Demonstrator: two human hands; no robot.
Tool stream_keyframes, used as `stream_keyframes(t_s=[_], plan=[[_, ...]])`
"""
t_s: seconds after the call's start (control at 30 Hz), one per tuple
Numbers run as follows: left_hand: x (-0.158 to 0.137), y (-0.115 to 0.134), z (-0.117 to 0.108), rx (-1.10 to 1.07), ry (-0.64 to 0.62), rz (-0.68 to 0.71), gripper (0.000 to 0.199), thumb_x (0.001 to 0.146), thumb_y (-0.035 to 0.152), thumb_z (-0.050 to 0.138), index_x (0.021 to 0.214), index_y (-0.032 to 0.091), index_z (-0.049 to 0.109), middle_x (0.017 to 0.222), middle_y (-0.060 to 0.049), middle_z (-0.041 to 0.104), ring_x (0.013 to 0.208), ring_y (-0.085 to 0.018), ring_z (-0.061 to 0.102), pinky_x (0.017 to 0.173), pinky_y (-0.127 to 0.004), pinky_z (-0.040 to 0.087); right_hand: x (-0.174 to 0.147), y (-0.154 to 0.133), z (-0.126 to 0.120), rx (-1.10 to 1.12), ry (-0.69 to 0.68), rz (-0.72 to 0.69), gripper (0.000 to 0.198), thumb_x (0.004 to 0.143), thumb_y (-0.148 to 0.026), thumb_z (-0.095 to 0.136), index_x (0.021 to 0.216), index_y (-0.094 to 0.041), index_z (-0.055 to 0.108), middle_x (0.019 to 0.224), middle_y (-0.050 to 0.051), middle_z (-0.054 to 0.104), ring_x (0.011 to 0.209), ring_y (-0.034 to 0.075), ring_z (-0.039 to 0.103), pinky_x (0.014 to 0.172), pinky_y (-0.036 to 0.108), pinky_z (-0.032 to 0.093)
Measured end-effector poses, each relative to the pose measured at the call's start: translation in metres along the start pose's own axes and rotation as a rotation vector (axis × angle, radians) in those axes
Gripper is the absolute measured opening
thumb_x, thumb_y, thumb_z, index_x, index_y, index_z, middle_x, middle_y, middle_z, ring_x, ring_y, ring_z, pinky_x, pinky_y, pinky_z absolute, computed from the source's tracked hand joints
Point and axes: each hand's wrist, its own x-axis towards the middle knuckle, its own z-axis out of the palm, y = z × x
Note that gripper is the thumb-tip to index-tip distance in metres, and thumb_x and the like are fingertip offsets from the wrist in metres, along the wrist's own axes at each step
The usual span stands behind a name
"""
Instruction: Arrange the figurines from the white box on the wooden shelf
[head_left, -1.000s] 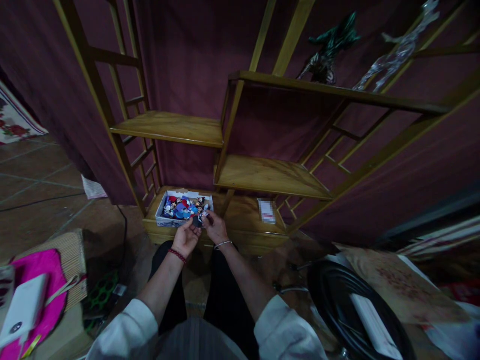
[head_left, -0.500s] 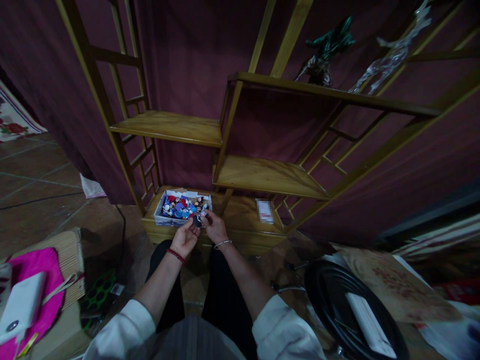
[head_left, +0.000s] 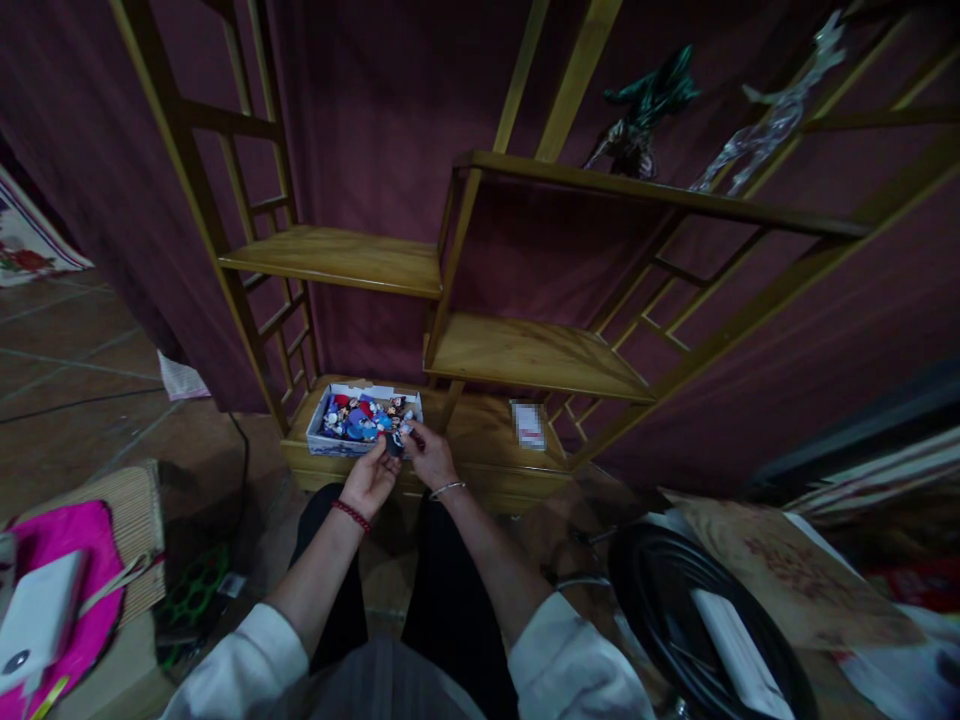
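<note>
Between my two hands is a small figurine (head_left: 394, 443) with a dark base and pale parts; its details are too small to make out. My left hand (head_left: 370, 480), a red bead bracelet at its wrist, grips the dark part from the left. The fingers of my right hand (head_left: 432, 462) pinch the other side of it. Just beyond the hands, a shallow cardboard box (head_left: 324, 445) stands on the low wooden shelf, full of small colourful figurines (head_left: 361, 418) in blue, red and white. My fingers cover part of the box's near right corner.
A wooden display rack (head_left: 517, 350) with stepped shelves rises in front of me. Its upper shelf bears a green figure (head_left: 649, 110) and a clear statuette (head_left: 772, 130). A white card (head_left: 529, 425) lies on the low shelf. Right stands a coiled black hose (head_left: 637, 590); left, a white power bank (head_left: 41, 605).
The camera view has shifted very slightly. Both hands stay at the box's near edge, still holding the small figurine.
</note>
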Motion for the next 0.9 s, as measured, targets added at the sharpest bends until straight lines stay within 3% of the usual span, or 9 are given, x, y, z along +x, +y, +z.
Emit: stream_keyframes(t_s=[0.6, 0.9], plan=[[-0.0073, 0.0000, 0.0010, 0.018, 0.011, -0.024, 0.011, 0.082, 0.020, 0.049, 0.079, 0.013, 0.057, 0.069, -0.003, 0.062, 0.059, -0.010, 0.057, 0.052, -0.020, 0.043, -0.0034, -0.0059, -0.0048, 0.004, -0.025, -0.070, 0.029, 0.077, -0.027, 0.049, 0.105, -0.023, 0.058, 0.095, 0.002, 0.064, 0.076, 0.013, 0.060, 0.071, 0.025, 0.047], [-0.0101, 0.0011, -0.0015, 0.045, -0.025, -0.071, 0.016, 0.082, 0.028, 0.048, 0.080, 0.015, 0.057, 0.066, -0.002, 0.061, 0.056, -0.010, 0.057, 0.047, -0.019, 0.039, -0.0036, -0.0086, -0.0069, 0.026, -0.030, -0.062, 0.030, 0.077, -0.029, 0.049, 0.105, -0.023, 0.057, 0.085, 0.002, 0.065, 0.070, 0.013, 0.059, 0.066, 0.024, 0.047]])
